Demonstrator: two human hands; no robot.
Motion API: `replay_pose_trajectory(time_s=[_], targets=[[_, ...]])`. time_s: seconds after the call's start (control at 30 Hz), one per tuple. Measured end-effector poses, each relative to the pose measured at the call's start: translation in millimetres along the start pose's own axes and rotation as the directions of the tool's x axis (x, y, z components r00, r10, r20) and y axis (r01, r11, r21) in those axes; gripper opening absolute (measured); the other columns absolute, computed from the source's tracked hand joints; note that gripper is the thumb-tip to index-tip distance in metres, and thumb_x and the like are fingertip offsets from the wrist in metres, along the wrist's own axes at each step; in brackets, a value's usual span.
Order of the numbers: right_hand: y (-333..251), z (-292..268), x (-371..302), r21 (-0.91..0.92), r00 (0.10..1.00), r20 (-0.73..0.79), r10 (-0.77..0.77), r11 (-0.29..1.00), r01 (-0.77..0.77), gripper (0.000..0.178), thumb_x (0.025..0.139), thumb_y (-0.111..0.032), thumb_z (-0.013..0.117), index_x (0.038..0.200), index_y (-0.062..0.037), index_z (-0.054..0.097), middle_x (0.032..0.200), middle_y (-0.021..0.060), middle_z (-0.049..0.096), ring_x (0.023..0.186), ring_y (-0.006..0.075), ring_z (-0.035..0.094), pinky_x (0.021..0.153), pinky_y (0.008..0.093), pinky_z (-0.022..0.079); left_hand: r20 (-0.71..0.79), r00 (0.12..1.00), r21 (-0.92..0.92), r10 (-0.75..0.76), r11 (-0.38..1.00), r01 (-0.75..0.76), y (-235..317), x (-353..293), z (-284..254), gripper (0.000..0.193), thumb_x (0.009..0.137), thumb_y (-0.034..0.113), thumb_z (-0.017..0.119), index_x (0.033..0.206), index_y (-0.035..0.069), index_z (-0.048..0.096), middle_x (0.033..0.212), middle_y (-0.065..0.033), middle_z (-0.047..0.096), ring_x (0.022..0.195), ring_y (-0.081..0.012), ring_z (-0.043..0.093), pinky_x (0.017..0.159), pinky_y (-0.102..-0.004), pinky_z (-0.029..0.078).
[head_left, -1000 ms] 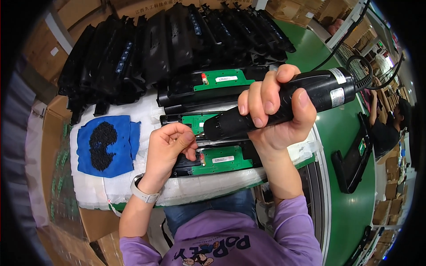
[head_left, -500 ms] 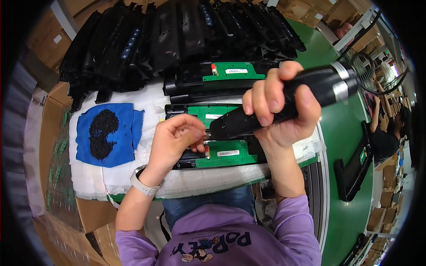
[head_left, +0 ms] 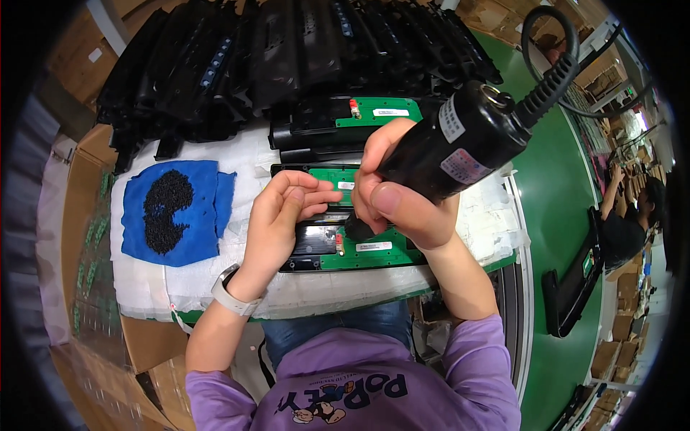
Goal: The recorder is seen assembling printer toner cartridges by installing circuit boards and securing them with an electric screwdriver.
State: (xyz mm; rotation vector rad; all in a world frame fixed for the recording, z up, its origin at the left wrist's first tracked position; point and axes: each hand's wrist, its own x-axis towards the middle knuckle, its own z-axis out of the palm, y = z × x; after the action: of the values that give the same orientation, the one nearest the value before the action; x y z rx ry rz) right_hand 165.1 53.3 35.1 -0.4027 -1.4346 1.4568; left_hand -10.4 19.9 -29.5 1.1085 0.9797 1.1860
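My right hand [head_left: 410, 197] is wrapped round a black corded electric screwdriver [head_left: 460, 144]. Its nose points down at the nearest green circuit board [head_left: 359, 257], hiding the tip and the spot under it. That board lies in a long black plastic housing [head_left: 309, 237]. My left hand [head_left: 280, 208] hovers just left of the screwdriver's nose, fingers stretched out and apart, with nothing visible in them. Beyond the fingers lies a second green circuit board [head_left: 327, 177] in a black housing. To the left, small black screws [head_left: 165, 215] are heaped on a blue cloth [head_left: 205, 241].
A third green board [head_left: 388, 118] sits in a housing farther back. Several black housings [head_left: 295, 50] are stacked along the far side. The screwdriver's thick cable [head_left: 535, 97] loops up at the right. Past the green surface [head_left: 553, 215] at right, another person [head_left: 629, 230] works.
The screwdriver has tipped from nearly level to nose-down, its nose lowering onto the nearest board. My left fingers have come away from its tip and straightened.
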Motion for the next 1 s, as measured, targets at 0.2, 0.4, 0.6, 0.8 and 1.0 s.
replay_pose_trajectory(time_s=[0.2,0.4,0.6,0.8,1.0], targets=[[4.9,10.8,0.0,-0.167,0.988,0.065,-0.140,0.975,0.149,0.022,0.067,-0.002,0.067,0.081,-0.0016,0.051,0.065,0.0026,0.054,0.055,0.0077,0.050,0.051,0.0208,0.040,-0.075,0.981,0.099,0.181,0.980,-0.173,-6.5,-1.9,8.9,0.024,0.100,0.021,0.038,0.103,0.000,0.047,0.076,-0.0121,0.063,0.063,-0.0165,0.065,0.053,-0.0214,0.048],[6.4,9.8,0.2,-0.266,0.973,0.150,-0.175,0.941,0.210,0.020,0.062,0.001,0.068,0.077,-0.0026,0.055,0.068,0.0015,0.055,0.058,0.0068,0.051,0.053,0.0209,0.041,-0.032,0.985,0.136,0.171,0.977,-0.165,-13.0,-0.5,4.9,0.019,0.099,0.023,0.041,0.097,0.005,0.047,0.056,0.0045,0.043,0.044,-0.0027,0.029,0.042,-0.0198,0.023],[0.0,5.5,-2.0,-0.085,0.988,0.088,-0.129,0.987,0.136,0.023,0.065,-0.001,0.068,0.083,-0.0017,0.054,0.063,0.0024,0.053,0.053,0.0096,0.053,0.050,0.0220,0.043,0.004,0.993,0.026,0.117,0.993,-0.117,-6.2,-0.9,11.0,0.015,0.092,0.011,0.052,0.103,0.006,0.043,0.069,0.0003,0.055,0.058,-0.0062,0.050,0.053,-0.0179,0.037],[-10.4,-27.1,4.2,0.403,0.934,-0.086,-0.345,0.846,0.350,0.029,0.085,-0.027,0.054,0.101,-0.0032,0.048,0.061,0.0035,0.048,0.043,0.0133,0.044,0.051,0.0330,0.044,-0.017,0.999,0.039,0.040,0.998,-0.039,3.5,-1.4,6.0,0.012,0.090,0.012,0.057,0.085,0.001,0.056,0.066,-0.0059,0.061,0.060,-0.0131,0.062,0.056,-0.0197,0.045],[-9.2,-29.2,4.0,0.394,0.902,-0.270,-0.336,0.817,0.422,0.027,0.086,-0.027,0.050,0.101,-0.0045,0.049,0.062,0.0045,0.049,0.043,0.0145,0.044,0.052,0.0349,0.045,0.009,0.999,0.077,0.048,0.996,-0.049,6.4,-6.7,10.8,0.005,0.083,0.001,0.063,0.081,-0.002,0.059,0.069,-0.0058,0.062,0.064,-0.0104,0.062,0.060,-0.0202,0.048]])
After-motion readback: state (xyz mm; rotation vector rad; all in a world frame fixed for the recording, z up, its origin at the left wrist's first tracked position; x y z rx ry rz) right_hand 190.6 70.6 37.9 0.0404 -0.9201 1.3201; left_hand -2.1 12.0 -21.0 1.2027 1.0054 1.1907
